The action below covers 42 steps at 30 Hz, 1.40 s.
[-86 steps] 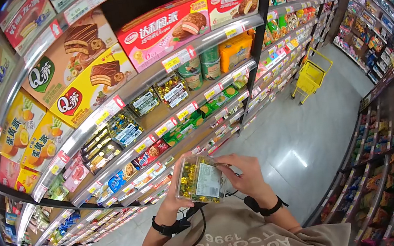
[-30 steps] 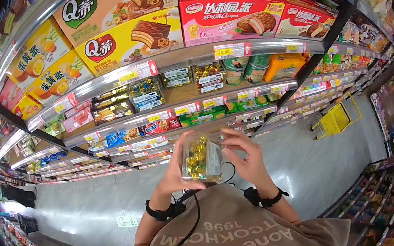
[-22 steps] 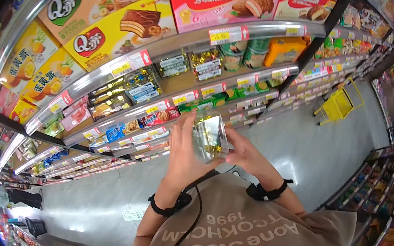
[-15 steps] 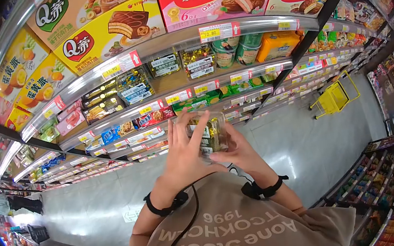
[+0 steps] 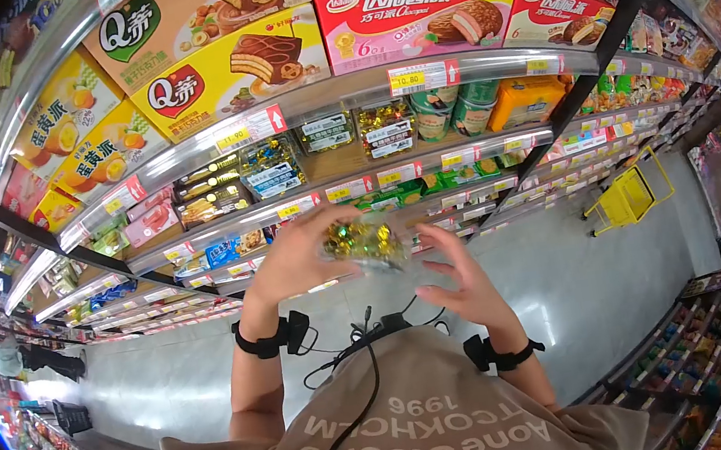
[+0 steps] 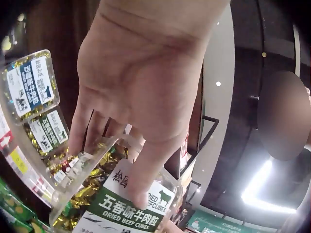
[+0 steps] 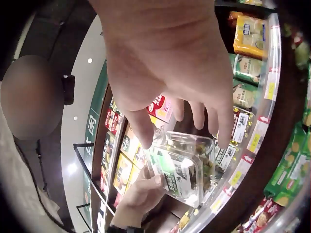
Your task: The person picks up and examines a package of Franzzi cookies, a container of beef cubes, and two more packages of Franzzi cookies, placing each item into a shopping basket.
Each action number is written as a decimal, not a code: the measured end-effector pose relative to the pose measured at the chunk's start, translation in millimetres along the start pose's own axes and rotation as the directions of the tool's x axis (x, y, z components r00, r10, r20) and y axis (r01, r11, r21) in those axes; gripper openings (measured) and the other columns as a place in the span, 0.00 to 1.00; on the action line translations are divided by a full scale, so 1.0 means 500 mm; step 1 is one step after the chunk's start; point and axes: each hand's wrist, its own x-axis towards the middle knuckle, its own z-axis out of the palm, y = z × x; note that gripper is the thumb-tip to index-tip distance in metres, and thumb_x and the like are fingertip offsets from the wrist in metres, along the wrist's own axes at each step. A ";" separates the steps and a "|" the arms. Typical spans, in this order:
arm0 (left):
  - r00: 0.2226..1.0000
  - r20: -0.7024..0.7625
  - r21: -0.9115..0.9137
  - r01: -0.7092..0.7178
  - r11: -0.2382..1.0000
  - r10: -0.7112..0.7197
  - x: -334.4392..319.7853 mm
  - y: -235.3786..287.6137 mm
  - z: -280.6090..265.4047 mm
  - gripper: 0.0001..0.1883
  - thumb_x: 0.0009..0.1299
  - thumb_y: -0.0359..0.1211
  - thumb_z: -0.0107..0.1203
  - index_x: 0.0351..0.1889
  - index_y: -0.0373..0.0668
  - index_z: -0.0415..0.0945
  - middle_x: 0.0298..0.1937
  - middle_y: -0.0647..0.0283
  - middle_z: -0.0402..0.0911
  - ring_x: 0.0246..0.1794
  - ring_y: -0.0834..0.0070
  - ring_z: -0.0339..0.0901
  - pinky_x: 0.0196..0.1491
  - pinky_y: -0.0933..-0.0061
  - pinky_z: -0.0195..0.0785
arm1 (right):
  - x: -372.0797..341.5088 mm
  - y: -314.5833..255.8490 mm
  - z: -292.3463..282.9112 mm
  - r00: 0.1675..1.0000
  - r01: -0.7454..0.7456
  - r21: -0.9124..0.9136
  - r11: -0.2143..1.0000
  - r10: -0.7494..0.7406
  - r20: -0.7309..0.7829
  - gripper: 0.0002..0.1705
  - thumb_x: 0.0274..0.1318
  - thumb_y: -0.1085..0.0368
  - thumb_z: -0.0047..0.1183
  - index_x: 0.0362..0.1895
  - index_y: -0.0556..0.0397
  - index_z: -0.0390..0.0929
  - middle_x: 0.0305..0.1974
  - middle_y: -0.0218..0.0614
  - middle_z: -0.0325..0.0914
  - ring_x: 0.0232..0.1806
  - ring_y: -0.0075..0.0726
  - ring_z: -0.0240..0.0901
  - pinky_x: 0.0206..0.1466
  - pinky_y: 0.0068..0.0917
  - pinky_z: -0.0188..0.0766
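My left hand [image 5: 292, 257] grips a clear plastic box of dried beef cubes [image 5: 364, 241], with many gold and green wrapped pieces inside. In the left wrist view, the thumb of that hand [image 6: 141, 87] presses on the white and green label and its fingers are round the other side. My right hand [image 5: 470, 282] is just to the right of the box, fingers spread and slightly bent. The right wrist view has the box [image 7: 182, 170] below the fingers of the right hand [image 7: 170, 68], with the left hand supporting its lower left side.
Similar beef cube boxes [image 5: 387, 129] stand on the shelf ahead, beside green cans [image 5: 433, 115] and an orange pack [image 5: 526, 101]. Large pie boxes [image 5: 410, 14] fill the shelf above. A yellow shopping cart [image 5: 628, 199] is in the aisle at right. Someone stands far left.
The box has been turned over between the hands, from label up to its wrapped contents showing. My right hand has come off it; my left has shifted left and keeps it.
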 end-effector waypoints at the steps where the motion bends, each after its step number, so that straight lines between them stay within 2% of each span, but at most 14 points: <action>1: 0.999 -0.044 0.016 0.011 1.000 -0.010 0.003 -0.003 -0.009 0.38 0.50 0.34 0.77 0.61 0.43 0.74 0.54 0.56 0.80 0.55 0.59 0.79 0.57 0.63 0.72 | -0.005 -0.001 -0.004 1.000 0.022 -0.058 0.998 -0.022 -0.006 0.42 0.57 0.68 0.66 0.73 0.44 0.60 0.74 0.36 0.58 0.72 0.40 0.60 0.67 0.41 0.69; 3: 0.992 -0.117 -0.012 0.054 0.998 -0.055 0.016 -0.008 -0.029 0.36 0.50 0.32 0.76 0.59 0.42 0.75 0.53 0.56 0.81 0.53 0.58 0.80 0.56 0.63 0.73 | -0.016 0.002 -0.014 0.999 -0.024 -0.061 0.998 0.026 0.045 0.36 0.58 0.67 0.65 0.70 0.44 0.66 0.73 0.36 0.60 0.72 0.39 0.61 0.66 0.39 0.70; 6: 0.965 -0.264 0.141 0.048 0.989 -0.009 0.044 -0.006 -0.048 0.33 0.52 0.30 0.75 0.58 0.42 0.75 0.51 0.56 0.81 0.52 0.57 0.80 0.55 0.63 0.73 | -0.034 0.022 -0.023 0.996 -0.071 -0.045 0.996 0.073 0.058 0.27 0.60 0.67 0.63 0.64 0.46 0.73 0.72 0.36 0.63 0.69 0.38 0.65 0.63 0.36 0.72; 7: 0.955 -0.293 0.220 0.019 0.975 0.048 0.055 -0.014 -0.050 0.33 0.52 0.29 0.74 0.57 0.42 0.74 0.51 0.57 0.81 0.53 0.56 0.80 0.54 0.62 0.73 | -0.039 0.031 -0.024 0.995 -0.083 -0.035 0.996 0.084 0.055 0.24 0.61 0.67 0.63 0.61 0.46 0.75 0.71 0.36 0.65 0.68 0.37 0.67 0.62 0.35 0.73; 10: 0.957 -0.287 0.292 0.037 0.956 0.051 0.084 -0.025 -0.061 0.34 0.52 0.30 0.74 0.58 0.44 0.74 0.51 0.57 0.81 0.53 0.55 0.79 0.53 0.60 0.74 | -0.051 0.038 -0.024 0.996 -0.091 -0.028 0.995 0.091 0.004 0.21 0.62 0.68 0.61 0.59 0.48 0.77 0.69 0.35 0.67 0.62 0.34 0.72 0.57 0.31 0.75; 13: 0.965 -0.258 0.370 0.052 0.928 0.049 0.109 -0.052 -0.063 0.34 0.52 0.32 0.74 0.59 0.46 0.73 0.51 0.57 0.81 0.53 0.54 0.79 0.53 0.59 0.74 | -0.059 0.035 -0.028 0.995 -0.095 -0.019 0.995 0.094 -0.038 0.20 0.62 0.68 0.61 0.58 0.48 0.77 0.68 0.35 0.67 0.56 0.30 0.75 0.52 0.28 0.77; 16: 0.970 -0.239 0.403 0.067 0.913 0.034 0.130 -0.057 -0.064 0.34 0.53 0.34 0.74 0.59 0.47 0.73 0.52 0.55 0.81 0.53 0.52 0.79 0.53 0.57 0.74 | -0.067 0.028 -0.033 0.993 -0.093 -0.017 0.996 0.092 -0.070 0.17 0.65 0.70 0.56 0.57 0.51 0.77 0.65 0.37 0.69 0.57 0.34 0.77 0.50 0.28 0.78; 22: 0.972 -0.228 0.433 0.057 0.899 0.049 0.158 -0.090 -0.057 0.35 0.52 0.34 0.74 0.59 0.46 0.74 0.52 0.54 0.81 0.54 0.51 0.78 0.56 0.55 0.72 | -0.081 0.040 -0.035 0.987 -0.123 -0.016 0.992 0.121 -0.106 0.16 0.67 0.68 0.56 0.58 0.53 0.77 0.63 0.36 0.72 0.55 0.33 0.78 0.50 0.27 0.77; 28: 0.981 -0.195 0.441 0.068 0.895 0.022 0.169 -0.097 -0.054 0.36 0.52 0.33 0.74 0.62 0.46 0.73 0.57 0.52 0.80 0.58 0.51 0.77 0.59 0.55 0.70 | -0.090 0.081 -0.039 0.965 -0.240 0.077 0.968 0.247 -0.088 0.15 0.69 0.66 0.55 0.57 0.54 0.79 0.55 0.30 0.79 0.54 0.28 0.77 0.49 0.24 0.74; 31: 0.983 -0.182 0.446 0.089 0.891 -0.007 0.170 -0.107 -0.053 0.35 0.52 0.33 0.74 0.61 0.46 0.74 0.58 0.55 0.79 0.62 0.52 0.74 0.63 0.55 0.67 | -0.094 0.101 -0.038 0.965 -0.250 0.061 0.966 0.254 -0.070 0.14 0.69 0.66 0.55 0.56 0.53 0.79 0.54 0.29 0.79 0.53 0.26 0.76 0.49 0.23 0.74; 36: 0.975 -0.224 0.476 0.107 0.873 0.002 0.172 -0.148 -0.054 0.36 0.55 0.36 0.72 0.63 0.47 0.73 0.59 0.53 0.79 0.63 0.52 0.73 0.67 0.53 0.62 | -0.094 0.102 -0.033 0.966 -0.248 0.048 0.968 0.251 -0.065 0.13 0.69 0.66 0.55 0.55 0.53 0.80 0.54 0.28 0.79 0.53 0.22 0.74 0.49 0.22 0.73; 42: 0.966 -0.258 0.556 0.172 0.813 -0.029 0.178 -0.158 -0.051 0.36 0.56 0.37 0.72 0.64 0.46 0.72 0.64 0.50 0.76 0.66 0.48 0.69 0.66 0.54 0.65 | -0.091 0.111 -0.025 0.966 -0.250 0.046 0.967 0.252 -0.049 0.13 0.68 0.66 0.56 0.54 0.53 0.80 0.52 0.27 0.79 0.52 0.19 0.72 0.48 0.21 0.71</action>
